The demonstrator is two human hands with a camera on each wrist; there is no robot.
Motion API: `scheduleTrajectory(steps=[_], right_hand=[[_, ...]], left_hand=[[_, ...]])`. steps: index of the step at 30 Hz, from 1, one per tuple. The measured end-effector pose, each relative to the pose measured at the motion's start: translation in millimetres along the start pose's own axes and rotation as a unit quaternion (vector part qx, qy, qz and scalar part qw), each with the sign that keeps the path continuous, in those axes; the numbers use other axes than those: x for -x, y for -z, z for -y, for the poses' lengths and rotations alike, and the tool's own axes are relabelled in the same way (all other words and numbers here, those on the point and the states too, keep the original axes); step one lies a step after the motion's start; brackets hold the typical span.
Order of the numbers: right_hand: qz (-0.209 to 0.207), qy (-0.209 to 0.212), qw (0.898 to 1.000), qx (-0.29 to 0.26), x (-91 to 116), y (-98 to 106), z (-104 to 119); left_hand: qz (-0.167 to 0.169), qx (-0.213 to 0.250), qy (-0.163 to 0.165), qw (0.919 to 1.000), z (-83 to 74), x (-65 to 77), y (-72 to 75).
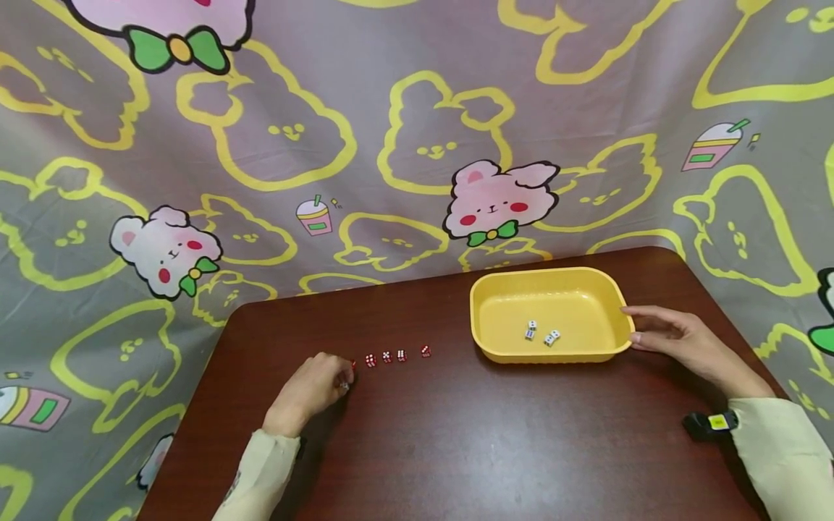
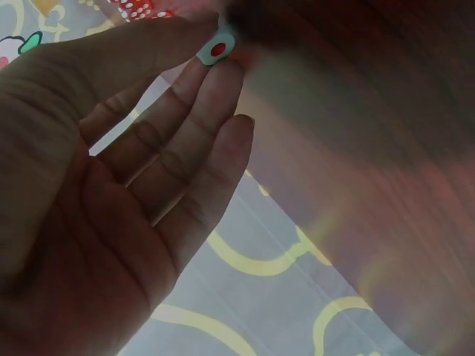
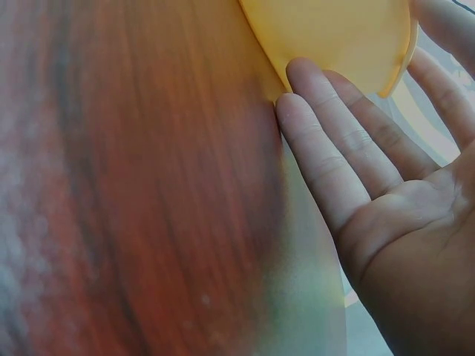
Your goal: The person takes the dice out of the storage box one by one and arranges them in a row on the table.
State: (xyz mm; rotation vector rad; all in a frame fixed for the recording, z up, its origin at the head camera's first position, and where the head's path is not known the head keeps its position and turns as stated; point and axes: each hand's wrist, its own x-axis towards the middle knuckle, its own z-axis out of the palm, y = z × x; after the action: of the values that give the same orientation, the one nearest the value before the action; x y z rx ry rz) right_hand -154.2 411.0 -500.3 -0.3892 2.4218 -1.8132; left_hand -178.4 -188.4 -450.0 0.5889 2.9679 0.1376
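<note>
Between its thumb and fingertips my left hand [image 1: 313,387] pinches a white die [image 2: 217,49] with one red pip showing. Just beyond that hand several red dice [image 1: 387,357] with white pips stand in a loose row on the table, one partly hidden by the fingers. My right hand [image 1: 684,347] touches the right end of a yellow tray [image 1: 478,346], index finger and thumb at its rim. In the right wrist view its fingers [image 3: 319,148] look nearly straight against the tray's outer side. Several white dice [image 1: 551,338] lie inside the tray.
The dark brown wooden table [image 1: 456,441] has its back edge along a patterned cloth [image 1: 371,108] that hangs behind and at the sides. A black wrist strap with a small device [image 1: 710,424] sits at the right sleeve cuff.
</note>
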Motion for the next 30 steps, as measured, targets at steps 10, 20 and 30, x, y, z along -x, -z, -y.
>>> scheduleTrajectory(steps=[10,20,30], right_hand=[[-0.001,-0.006,1.0,0.012,-1,0,-1],[-0.006,-0.005,1.0,0.025,-2,1,-1],[-0.009,0.004,1.0,0.004,-1,0,-3]], left_hand=[[-0.014,-0.009,-0.014,0.9998,1.3,1.7,-5.8],[-0.02,-0.021,-0.013,0.9995,-0.8,0.4,-4.5],[-0.015,-0.021,-0.007,0.9996,-3.6,3.4,4.2]])
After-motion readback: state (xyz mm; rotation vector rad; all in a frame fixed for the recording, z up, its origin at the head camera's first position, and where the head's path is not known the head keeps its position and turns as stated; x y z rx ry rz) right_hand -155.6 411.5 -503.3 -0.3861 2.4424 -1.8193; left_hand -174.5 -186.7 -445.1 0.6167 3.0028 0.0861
